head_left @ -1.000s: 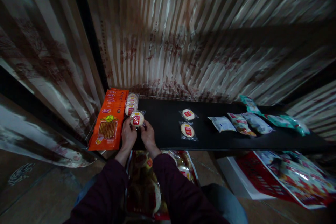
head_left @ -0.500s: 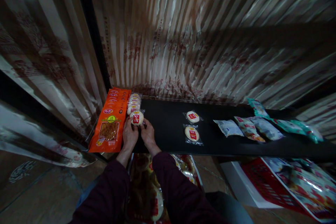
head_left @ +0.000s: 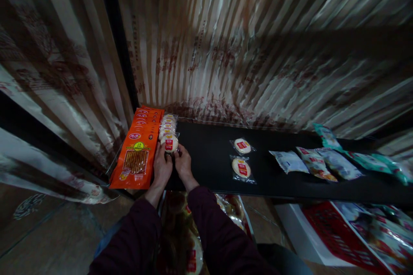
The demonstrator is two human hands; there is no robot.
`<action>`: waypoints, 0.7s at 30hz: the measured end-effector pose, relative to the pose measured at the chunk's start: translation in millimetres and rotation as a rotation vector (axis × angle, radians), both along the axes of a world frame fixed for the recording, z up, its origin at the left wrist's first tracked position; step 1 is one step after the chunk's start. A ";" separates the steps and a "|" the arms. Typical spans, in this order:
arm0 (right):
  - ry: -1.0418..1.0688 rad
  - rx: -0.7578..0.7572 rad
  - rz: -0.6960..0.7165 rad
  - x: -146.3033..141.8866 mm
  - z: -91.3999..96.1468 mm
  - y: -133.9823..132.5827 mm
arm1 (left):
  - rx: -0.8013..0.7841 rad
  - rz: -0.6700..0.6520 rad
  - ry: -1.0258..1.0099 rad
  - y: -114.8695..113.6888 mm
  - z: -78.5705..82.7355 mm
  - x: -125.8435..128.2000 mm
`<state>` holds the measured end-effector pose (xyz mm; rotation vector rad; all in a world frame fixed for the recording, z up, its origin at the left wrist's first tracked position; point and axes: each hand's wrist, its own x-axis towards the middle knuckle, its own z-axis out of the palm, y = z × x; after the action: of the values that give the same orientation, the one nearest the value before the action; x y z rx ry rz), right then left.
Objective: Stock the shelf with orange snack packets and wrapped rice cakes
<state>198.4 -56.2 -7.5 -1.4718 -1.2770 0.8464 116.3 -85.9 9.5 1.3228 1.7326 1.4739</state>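
Note:
Between my two hands is a round white cake in a clear wrapper with a red label (head_left: 169, 142), at the front of a row of overlapping wrapped cakes (head_left: 168, 123). My left hand (head_left: 162, 164) grips its lower left edge. On its lower right edge are the fingers of my right hand (head_left: 183, 163). Just left of the row lie overlapping orange snack packets (head_left: 135, 154), the front one with a window showing brown sticks. Two more wrapped cakes, a far one (head_left: 242, 146) and a near one (head_left: 241, 167), lie apart to the right.
The black shelf (head_left: 209, 159) also bears several small snack bags (head_left: 290, 161) on the right. Below it, a box of wrapped cakes (head_left: 193, 255) stands between my arms. A white and red carton (head_left: 297, 232) of bags is at lower right. A patterned curtain (head_left: 206, 73) hangs behind.
The view has shifted slightly, so the shelf items on the right appear farther right. Both hands stay on the same wrapped cake, which lies closely against the row.

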 end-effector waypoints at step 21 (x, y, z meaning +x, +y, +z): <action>0.024 -0.001 0.009 2.6 -5.2 8.4 | 0.003 -0.042 0.028 1.4 -1.6 4.5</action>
<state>201.0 -47.8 -12.6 -1.4528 -1.2667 0.8684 120.8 -84.5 7.9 1.3791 1.7105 1.4423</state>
